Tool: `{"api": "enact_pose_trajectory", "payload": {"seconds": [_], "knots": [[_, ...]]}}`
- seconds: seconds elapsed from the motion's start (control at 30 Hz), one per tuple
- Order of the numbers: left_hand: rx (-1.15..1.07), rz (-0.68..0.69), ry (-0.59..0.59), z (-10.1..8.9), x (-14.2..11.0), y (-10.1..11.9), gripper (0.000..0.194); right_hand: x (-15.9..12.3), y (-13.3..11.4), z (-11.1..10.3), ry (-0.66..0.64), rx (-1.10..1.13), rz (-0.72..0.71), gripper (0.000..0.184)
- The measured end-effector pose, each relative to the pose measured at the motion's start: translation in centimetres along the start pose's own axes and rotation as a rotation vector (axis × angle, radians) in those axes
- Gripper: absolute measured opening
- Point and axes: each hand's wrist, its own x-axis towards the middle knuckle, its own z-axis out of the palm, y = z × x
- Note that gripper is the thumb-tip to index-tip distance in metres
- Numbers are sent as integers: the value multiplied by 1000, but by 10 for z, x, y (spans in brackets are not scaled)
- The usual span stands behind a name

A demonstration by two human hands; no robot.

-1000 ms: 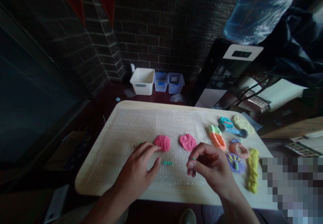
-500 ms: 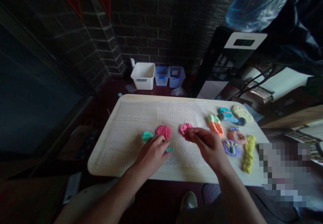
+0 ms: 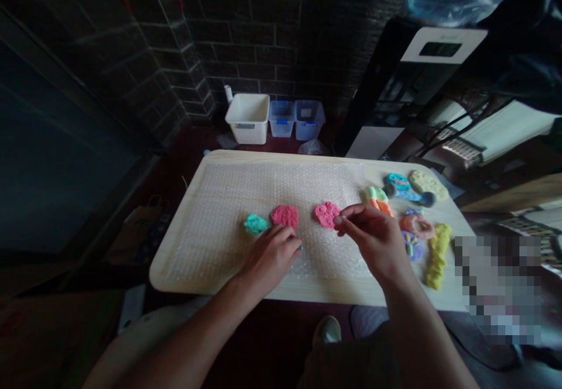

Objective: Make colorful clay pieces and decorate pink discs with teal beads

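My left hand [image 3: 274, 252] bends over the bubble wrap, its fingers closed on a thin green clay strip [image 3: 301, 248] whose end pokes out by the fingertips. Just beyond that hand lie a lump of green clay [image 3: 255, 224] and a flat pink clay piece [image 3: 285, 216]. A second pink clay piece [image 3: 326, 214], with bumps on its surface, rests to the right. Beside its right edge, my right hand [image 3: 373, 234] pinches thumb and forefinger together on a tiny green bit [image 3: 343, 217], mostly hidden by the fingers.
Bubble wrap [image 3: 219, 248] covers much of the wooden table [image 3: 184, 293]. On the right lie several coloured clay shapes, among them a yellow strip [image 3: 438, 255], a purple disc [image 3: 413, 246] and a grey-blue bar [image 3: 410, 195]. Bins [image 3: 247, 121] stand on the floor behind.
My right hand has drawn slightly right, off the right-hand pink piece, uncovering more of it. Less of the green strip shows by my left hand. The view has tilted down a little.
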Motion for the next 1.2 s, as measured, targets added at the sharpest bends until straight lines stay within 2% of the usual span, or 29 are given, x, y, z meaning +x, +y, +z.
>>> {"api": "enact_pose_trajectory", "payload": {"seconds": [0.13, 0.27, 0.37, 0.47, 0.6, 0.8, 0.9, 1.07, 1.2], "knots": [[-115, 13, 32, -16, -2, -1, 8, 2, 8, 2, -51, 71, 57, 23], [-158, 4, 169, -30, -4, -6, 10, 4, 10, 11, -123, 66, 103, 28], [-171, 17, 226, -36, -2, -9, 11, 5, 12, 20, -110, 57, 85, 26], [-189, 36, 263, -39, -1, -12, 11, 6, 17, 27, -103, 85, 77, 26], [-218, 38, 320, -43, -2, -14, 13, 8, 28, 36, -160, 156, 139, 20], [-250, -5, 362, -47, -7, -17, 16, 10, 34, 47, -163, 190, 201, 27], [-259, -11, 363, -47, -9, -19, 19, 9, 31, 48, -198, 167, 182, 23], [-280, -9, 371, -46, -6, -18, 18, 7, 32, 47, -169, 198, 131, 22], [-301, -3, 374, -44, -4, -16, 18, 4, 36, 47, -258, 220, 185, 15]]}}
